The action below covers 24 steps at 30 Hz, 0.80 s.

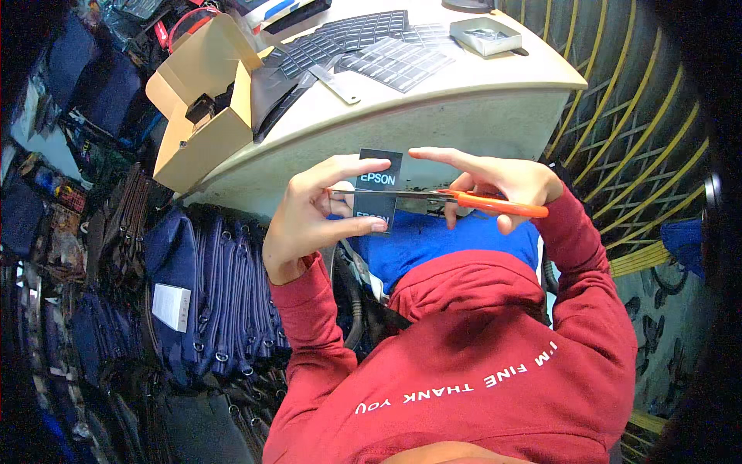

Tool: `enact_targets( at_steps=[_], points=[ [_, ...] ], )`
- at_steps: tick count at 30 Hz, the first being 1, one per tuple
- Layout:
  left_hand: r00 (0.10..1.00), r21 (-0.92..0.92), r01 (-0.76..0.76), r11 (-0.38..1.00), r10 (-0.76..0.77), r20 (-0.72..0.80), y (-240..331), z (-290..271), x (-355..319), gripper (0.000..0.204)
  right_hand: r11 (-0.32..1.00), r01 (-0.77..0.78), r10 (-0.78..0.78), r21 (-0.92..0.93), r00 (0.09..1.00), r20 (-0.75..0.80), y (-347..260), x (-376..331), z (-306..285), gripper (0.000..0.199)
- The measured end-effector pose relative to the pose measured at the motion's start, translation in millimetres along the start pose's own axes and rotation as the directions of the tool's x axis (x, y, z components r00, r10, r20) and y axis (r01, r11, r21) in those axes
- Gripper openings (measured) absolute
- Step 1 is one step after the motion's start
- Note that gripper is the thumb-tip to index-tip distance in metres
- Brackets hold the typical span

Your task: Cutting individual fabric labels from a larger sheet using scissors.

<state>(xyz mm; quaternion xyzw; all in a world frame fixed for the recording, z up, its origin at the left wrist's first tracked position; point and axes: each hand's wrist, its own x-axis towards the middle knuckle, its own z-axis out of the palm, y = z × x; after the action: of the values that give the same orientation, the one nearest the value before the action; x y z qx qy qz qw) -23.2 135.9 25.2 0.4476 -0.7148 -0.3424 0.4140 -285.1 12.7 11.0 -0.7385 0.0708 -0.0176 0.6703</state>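
Observation:
My left hand pinches a small dark label strip between thumb and fingers, holding it up in front of me by its two ends. Two like white prints show on the strip, one above the other. Orange-handled scissors are in my right hand, with its index finger stretched out toward the strip. The scissor blades lie level across the strip, between its two prints. Whether they have cut into it, I cannot tell. The tips reach close to my left fingers.
Beyond my hands stands a pale table with a curved edge. On it are an open cardboard box, dark label sheets, a clear gridded sheet, a metal strip and a small open box. Navy bags are stacked left.

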Motion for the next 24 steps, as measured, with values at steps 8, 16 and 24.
enact_targets(
  at_steps=[8,16,24],
  points=[
    [0.999,0.041,-0.044,0.998,0.045,-0.006,1.7,0.9,0.9,0.064,1.0,0.005,-0.006,0.011,1.0,0.005,0.4,0.1,-0.2,0.137],
    [1.0,-0.076,0.018,0.997,-0.018,0.006,3.3,1.9,0.9,0.065,0.999,0.048,-0.049,0.008,0.998,0.051,6.6,-1.3,-5.2,0.12],
    [1.0,-0.121,0.025,0.992,-0.025,-0.001,2.6,1.6,0.0,0.067,0.999,0.021,-0.022,0.037,0.998,0.051,0.5,-5.1,-1.3,0.095]
  ],
)
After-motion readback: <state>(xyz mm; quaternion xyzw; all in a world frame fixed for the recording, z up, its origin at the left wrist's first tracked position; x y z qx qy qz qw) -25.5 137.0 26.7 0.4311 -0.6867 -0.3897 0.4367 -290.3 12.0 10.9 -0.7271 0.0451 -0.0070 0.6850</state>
